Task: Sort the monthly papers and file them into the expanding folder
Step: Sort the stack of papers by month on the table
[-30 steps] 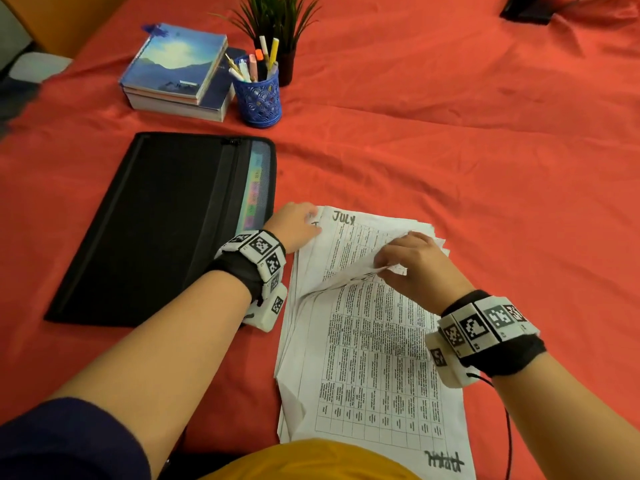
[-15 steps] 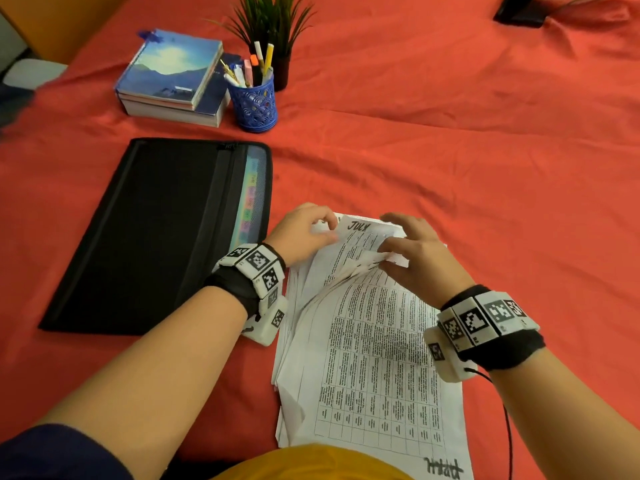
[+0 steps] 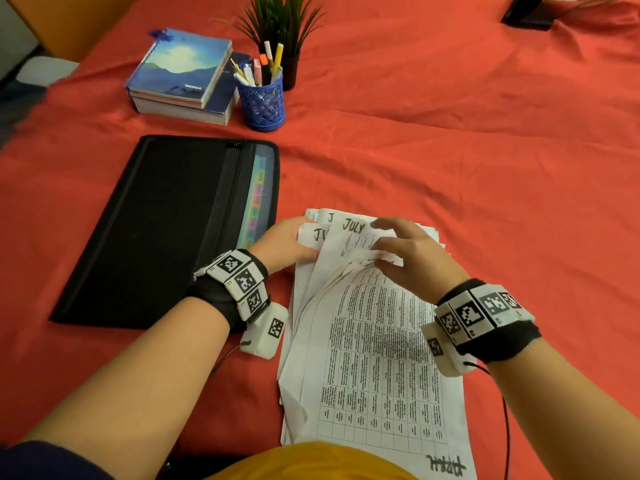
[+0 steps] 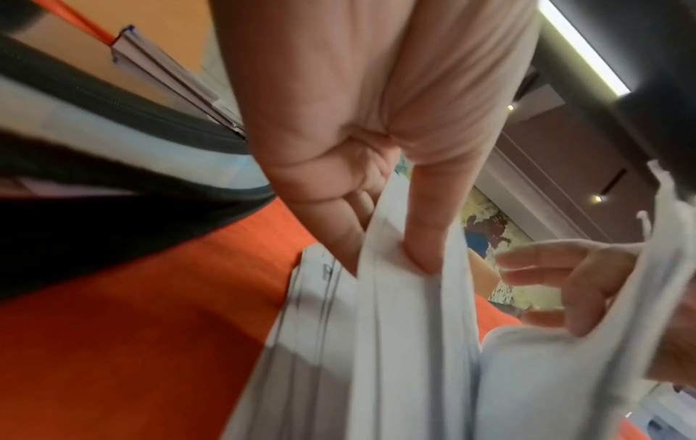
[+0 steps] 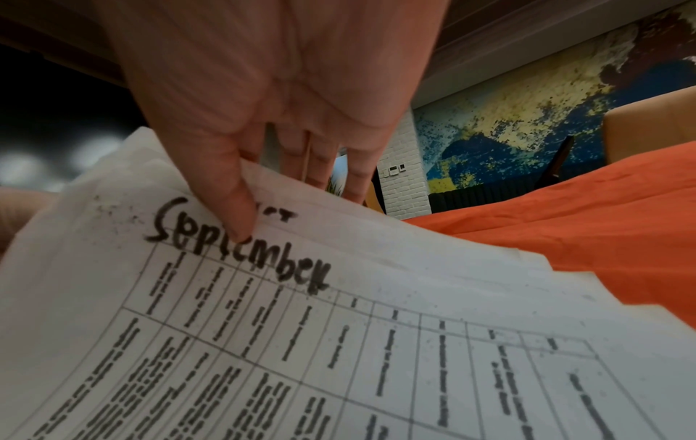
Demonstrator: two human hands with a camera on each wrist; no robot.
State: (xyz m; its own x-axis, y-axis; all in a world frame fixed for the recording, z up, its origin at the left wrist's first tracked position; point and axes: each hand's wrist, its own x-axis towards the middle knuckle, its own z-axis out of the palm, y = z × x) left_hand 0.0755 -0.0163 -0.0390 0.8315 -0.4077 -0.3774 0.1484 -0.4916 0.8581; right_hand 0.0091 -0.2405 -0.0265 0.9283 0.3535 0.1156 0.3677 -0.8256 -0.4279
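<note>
Left hand (image 3: 282,245) is pinching the upper-left corners of several fanned sheets between thumb and fingers; right hand (image 3: 414,261) is holding lifted sheets, thumb pressing on a top margin and fingers curled behind. The stack of papers (image 3: 374,358) is lying on the red cloth (image 3: 450,161) directly in front of the person, just right of the expanding folder (image 3: 162,230), which is lying flat and apart from the papers, its coloured tabs (image 3: 258,202) showing along the right edge. Risk, as a judgement: the fan is loose and held only at the corners, so sheets could be slipping out of order or a corner creasing if the right hand is pulling too hard; similar headings could be getting mixed. Legible writing: "JULY" (image 3: 353,225) on one sheet, partial "JU" and "J" on neighbours, an upside-down word reading "APRIL" (image 3: 446,465) at the near edge, and "September" (image 5: 241,253) in the right wrist view. Printed table text is too small to read.
</note>
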